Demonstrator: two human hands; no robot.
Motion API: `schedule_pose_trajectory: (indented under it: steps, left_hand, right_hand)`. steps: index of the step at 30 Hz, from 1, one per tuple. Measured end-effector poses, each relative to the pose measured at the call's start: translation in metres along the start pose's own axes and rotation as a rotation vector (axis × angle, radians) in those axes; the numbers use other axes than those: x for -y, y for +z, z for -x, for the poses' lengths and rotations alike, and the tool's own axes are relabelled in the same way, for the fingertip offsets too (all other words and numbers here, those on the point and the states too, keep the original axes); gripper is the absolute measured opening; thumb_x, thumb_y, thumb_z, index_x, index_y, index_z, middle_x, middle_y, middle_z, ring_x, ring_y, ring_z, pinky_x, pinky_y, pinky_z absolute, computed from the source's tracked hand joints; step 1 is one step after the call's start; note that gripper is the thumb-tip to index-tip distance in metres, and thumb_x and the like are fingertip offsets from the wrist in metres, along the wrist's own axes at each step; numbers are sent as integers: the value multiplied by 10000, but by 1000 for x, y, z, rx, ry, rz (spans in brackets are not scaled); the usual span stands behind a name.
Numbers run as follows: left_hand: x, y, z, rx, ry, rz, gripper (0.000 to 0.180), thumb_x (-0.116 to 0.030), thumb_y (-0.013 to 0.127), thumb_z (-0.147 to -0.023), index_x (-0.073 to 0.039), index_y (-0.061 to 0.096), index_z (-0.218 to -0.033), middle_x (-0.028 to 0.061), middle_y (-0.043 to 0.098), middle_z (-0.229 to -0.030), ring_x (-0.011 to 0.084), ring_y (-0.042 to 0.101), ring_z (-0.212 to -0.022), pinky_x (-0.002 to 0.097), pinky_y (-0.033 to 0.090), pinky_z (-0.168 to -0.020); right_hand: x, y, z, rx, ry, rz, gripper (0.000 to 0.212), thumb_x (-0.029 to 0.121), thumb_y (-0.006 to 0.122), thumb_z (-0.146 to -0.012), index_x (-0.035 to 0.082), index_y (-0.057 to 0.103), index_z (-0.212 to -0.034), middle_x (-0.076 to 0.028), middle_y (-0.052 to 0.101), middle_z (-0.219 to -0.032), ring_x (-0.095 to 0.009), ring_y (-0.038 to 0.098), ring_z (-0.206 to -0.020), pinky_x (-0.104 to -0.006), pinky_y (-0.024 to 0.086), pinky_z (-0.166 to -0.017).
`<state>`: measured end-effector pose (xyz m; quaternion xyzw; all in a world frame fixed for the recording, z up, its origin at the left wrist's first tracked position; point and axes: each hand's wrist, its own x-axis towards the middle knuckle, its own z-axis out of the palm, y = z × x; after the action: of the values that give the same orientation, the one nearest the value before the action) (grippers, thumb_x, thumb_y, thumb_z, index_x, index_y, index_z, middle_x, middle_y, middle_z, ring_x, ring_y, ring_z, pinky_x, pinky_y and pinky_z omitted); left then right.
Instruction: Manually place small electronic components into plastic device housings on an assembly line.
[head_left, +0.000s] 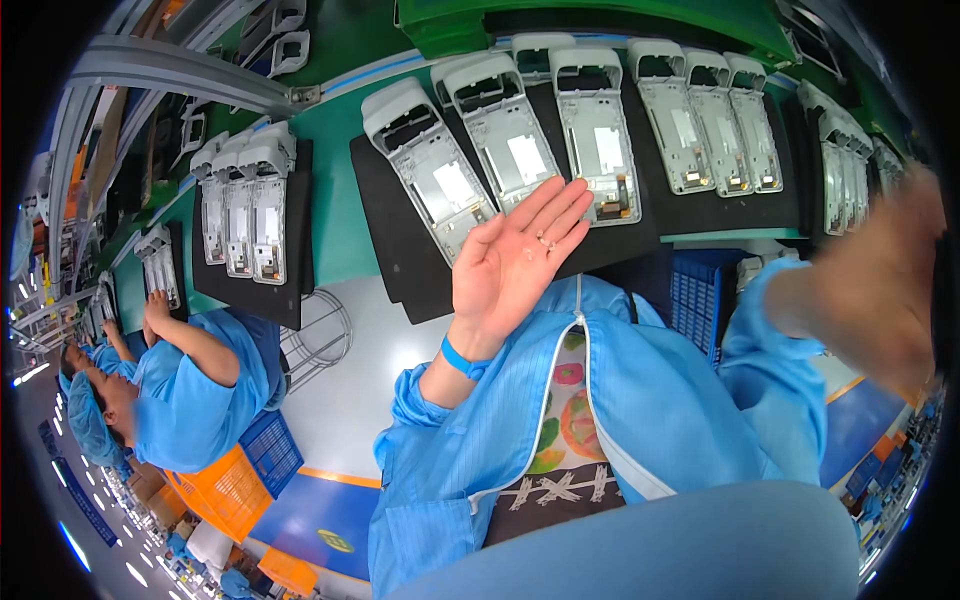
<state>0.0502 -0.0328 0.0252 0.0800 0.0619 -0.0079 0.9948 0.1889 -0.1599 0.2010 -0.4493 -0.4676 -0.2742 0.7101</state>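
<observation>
My left hand (pixel 515 255) is held palm up with its fingers stretched out. Small, pale, shiny bits (pixel 540 244) lie on the palm near the finger bases; they are too tiny to name. Beyond it, several light grey device housings (pixel 500 125), each with a handle-like frame at the far end and a white rectangle inside, lie on a black mat (pixel 385 215). The fingertips overlap the near end of one housing (pixel 597 140) in the view. Over at the right, my right hand (pixel 880 280) is raised and smeared by motion, so its fingers and anything in them cannot be made out.
More housings lie at the right (pixel 710 125) and on a left-hand mat (pixel 240 205). A green ledge (pixel 600 25) runs along the back of the green bench. A co-worker in blue (pixel 200 390) works at the left. Blue (pixel 692 300) and orange crates (pixel 225 490) stand below.
</observation>
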Motion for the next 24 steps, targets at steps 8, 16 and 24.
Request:
schedule_pose_trajectory:
  steps: [8, 16, 24]
  left_hand:
    - [7, 9, -12, -63, -118, 42, 793, -562, 264, -1094, 72, 317, -1567, 275, 316, -1636, 332, 387, -1482, 440, 298, -1232]
    - [10, 0, -24, -96, -200, 68, 792, -573, 260, -1097, 71, 349, -1549, 196, 503, -1487, 270, 479, -1380, 415, 344, -1198]
    - [8, -6, -24, -34, -333, 161, 779, -558, 260, -1106, 98, 346, -1518, 229, 489, -1481, 316, 485, -1388, 467, 339, -1213]
  right_hand:
    - [-25, -42, 139, 823, 335, 247, 215, 56, 812, -744, 59, 748, -950, -66, 716, -968, -248, 704, -842, -369, 582, -705]
    - [-40, -46, 125, 937, 364, 263, 256, 59, 751, -713, 54, 711, -966, -66, 681, -954, -263, 699, -855, -361, 577, -695]
    - [-56, -52, 117, 1342, 85, 148, 240, 130, 675, -741, 45, 652, -965, -63, 622, -955, -257, 655, -898, -373, 556, -767]
